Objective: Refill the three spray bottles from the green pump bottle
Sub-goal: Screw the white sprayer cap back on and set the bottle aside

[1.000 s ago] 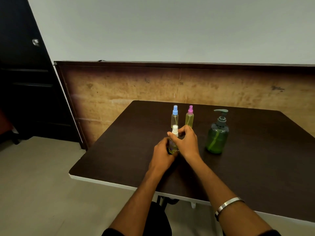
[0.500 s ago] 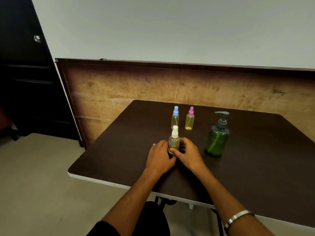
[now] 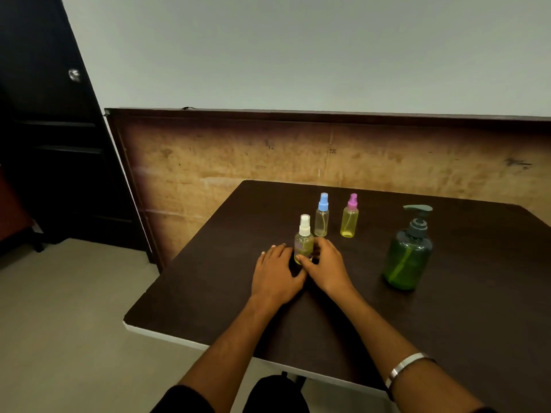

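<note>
A: A dark brown tabletop (image 3: 447,338) fills the lower right of the frame, with a worn wooden panel and a pale wall behind it and a dark door at upper left. Where does the job stand?

B: I'd judge it at a changeover between bottles. The white-capped spray bottle (image 3: 303,239) stands upright at mid-frame with its cap on and yellow-green liquid inside. The left hand (image 3: 275,274) lies flat and open just left of it, holding nothing. The right hand (image 3: 325,268) curls loosely about the bottle's base, thumb touching it; whether it really grips, I cannot tell.

A: And the next move?

B: Probably letting go and taking up another bottle. Its cap must come off, and the green pump bottle (image 3: 408,253), standing well to the right of the hands, must be brought to it.

A: Count them for me.

B: Three spray bottles: the white-capped one, a blue-capped spray bottle (image 3: 322,216) just above it that looks nearly clear, and a pink-capped spray bottle (image 3: 349,217) beside that, yellow-tinted. One pump bottle. Two hands, and a metal bracelet (image 3: 407,365) on the right wrist.
</note>
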